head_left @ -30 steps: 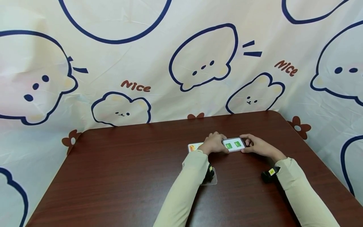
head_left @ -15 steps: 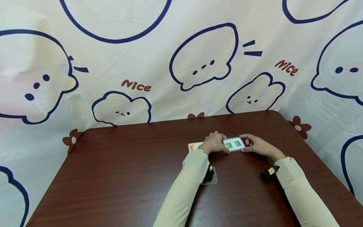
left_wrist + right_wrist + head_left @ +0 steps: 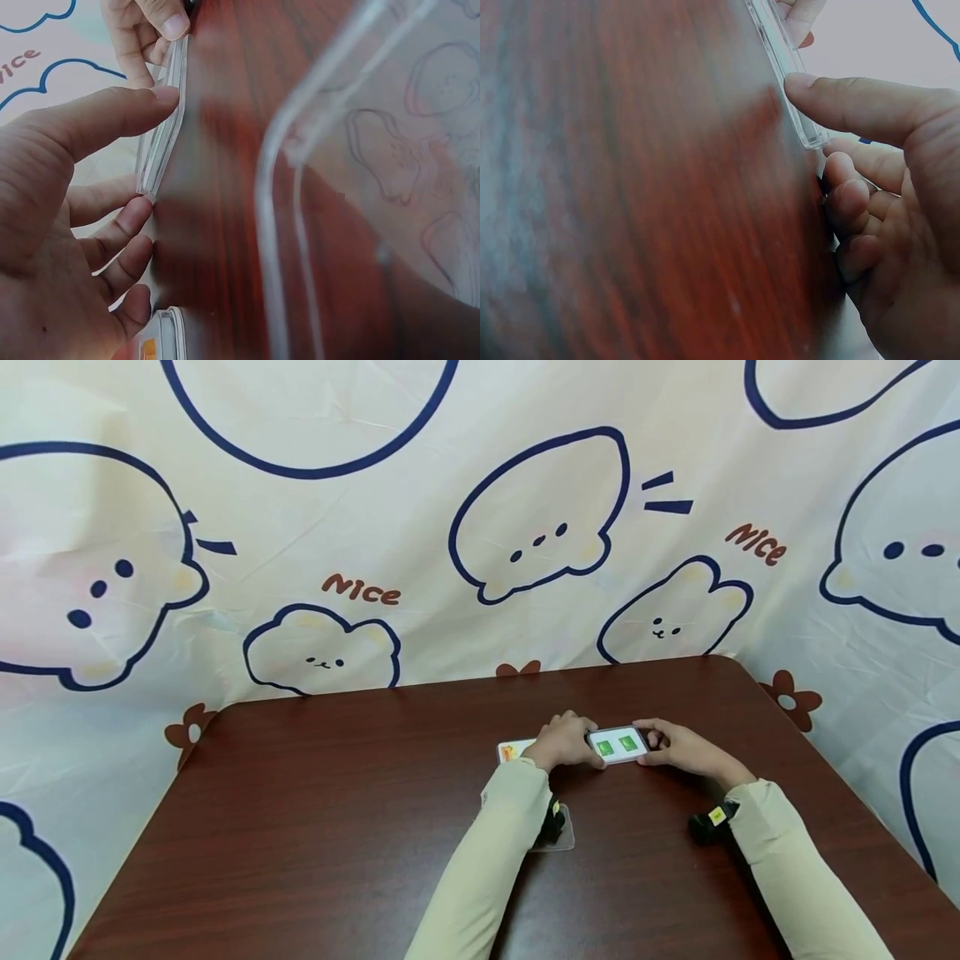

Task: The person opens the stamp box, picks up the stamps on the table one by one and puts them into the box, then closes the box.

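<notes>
A flat white card in a clear case (image 3: 617, 744), printed with two green pictures, lies between both hands near the back right of the table. Its left end is pinched by the left hand (image 3: 562, 742); the right hand (image 3: 686, 747) pinches the right end. Seen edge-on in the left wrist view, the clear case (image 3: 163, 142) has a thumb along its near edge and fingers on the other side. In the right wrist view, the thumb presses a corner of the case (image 3: 804, 120), and the other fingers curl below. A second card (image 3: 510, 750) with an orange picture is partly hidden behind the left hand.
Under the left wrist lies a clear plastic sheet or case (image 3: 567, 837), large and close in the left wrist view, with outlined shapes showing in it. The brown wooden table (image 3: 315, 827) meets a printed cloth backdrop (image 3: 420, 527) at the back and sides.
</notes>
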Motion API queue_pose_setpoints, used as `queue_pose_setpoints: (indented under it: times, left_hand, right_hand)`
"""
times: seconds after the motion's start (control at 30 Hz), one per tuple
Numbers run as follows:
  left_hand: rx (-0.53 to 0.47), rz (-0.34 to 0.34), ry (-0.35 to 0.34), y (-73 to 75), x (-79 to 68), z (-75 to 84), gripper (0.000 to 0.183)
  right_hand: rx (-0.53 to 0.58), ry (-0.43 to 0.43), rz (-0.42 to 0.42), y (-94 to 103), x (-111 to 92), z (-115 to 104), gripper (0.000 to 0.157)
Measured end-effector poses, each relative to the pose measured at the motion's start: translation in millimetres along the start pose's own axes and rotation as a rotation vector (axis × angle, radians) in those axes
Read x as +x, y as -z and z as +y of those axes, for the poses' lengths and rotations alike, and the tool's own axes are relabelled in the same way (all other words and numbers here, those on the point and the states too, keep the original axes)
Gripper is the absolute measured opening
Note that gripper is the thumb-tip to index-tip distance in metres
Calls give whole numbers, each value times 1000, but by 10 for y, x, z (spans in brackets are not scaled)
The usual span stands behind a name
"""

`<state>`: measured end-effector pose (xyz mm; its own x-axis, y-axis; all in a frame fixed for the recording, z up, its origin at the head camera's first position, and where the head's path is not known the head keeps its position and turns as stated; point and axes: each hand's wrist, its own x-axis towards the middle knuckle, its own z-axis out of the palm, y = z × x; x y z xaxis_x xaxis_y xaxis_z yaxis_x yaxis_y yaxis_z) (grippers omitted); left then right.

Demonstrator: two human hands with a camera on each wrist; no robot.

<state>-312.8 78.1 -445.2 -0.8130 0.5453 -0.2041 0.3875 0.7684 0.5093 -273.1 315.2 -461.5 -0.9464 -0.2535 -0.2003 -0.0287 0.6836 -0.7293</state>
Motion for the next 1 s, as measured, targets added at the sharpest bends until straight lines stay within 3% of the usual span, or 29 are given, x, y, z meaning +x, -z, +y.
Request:
queue_pose_setpoints:
  times: [0.33,0.63,1.0]
  left_hand:
    - [-162,32,-10,21,-73,-45,59]
    - [-227,96,-120,267,-199,-1,41]
    - [-378,104,-221,469,-445,-264,49]
  right_hand:
    - [92,29,44,1,-63,63,67]
    - [57,12,111,25,-110,84,59]
    - [106,36,169,12,-111,-177,55]
